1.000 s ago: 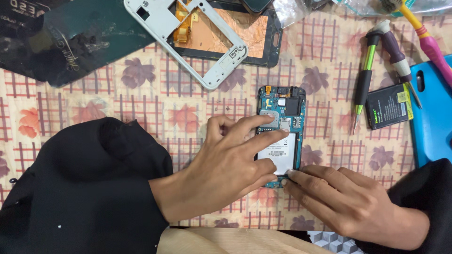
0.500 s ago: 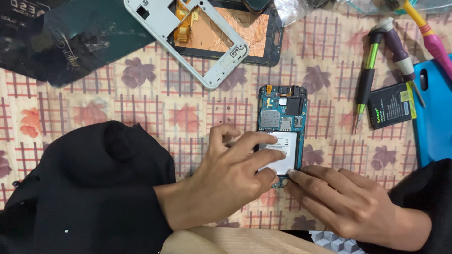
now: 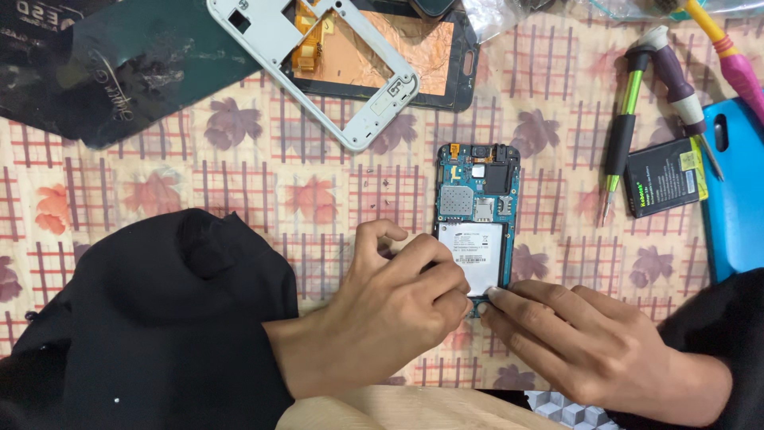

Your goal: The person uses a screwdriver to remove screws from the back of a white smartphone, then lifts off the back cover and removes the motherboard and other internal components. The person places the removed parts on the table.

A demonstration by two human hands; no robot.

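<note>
Two bare hands at the lower end of an opened phone body (image 3: 477, 215), flat on a cloth (image 3: 159, 191) printed with maroon checks and leaves. Far left, at the top: a dark sheet (image 3: 119, 72), partly off the edge. Below it, a wide black sleeve (image 3: 159, 326) across the lower left corner. Next, near the top centre: a white phone frame (image 3: 318, 72), tilted, resting over a black screen panel (image 3: 430, 56) with a copper-coloured back.

At centre: left hand (image 3: 382, 318), curled, fingertips (image 3: 458, 291) pinched against the bottom left corner of the phone body; closed on that corner, though what lies under the tips is hidden. Phone body upright in view, blue circuit board and metal shields at the top, white labelled panel below. Just right: right hand (image 3: 581, 342), fingers (image 3: 525, 295) pressed together, tips touching the bottom right edge of the phone body and almost meeting the left fingertips; whether anything is pinched, impossible to tell.

Further right, well apart from the hands: a green and black screwdriver (image 3: 619, 135), tip down, beside a purple-handled one (image 3: 676, 87). Near them, a black battery (image 3: 664, 177) with a yellow stripe. At the far right edge: a blue phone cover (image 3: 736, 191) and a pink-handled tool (image 3: 732, 60) at the top corner.
</note>
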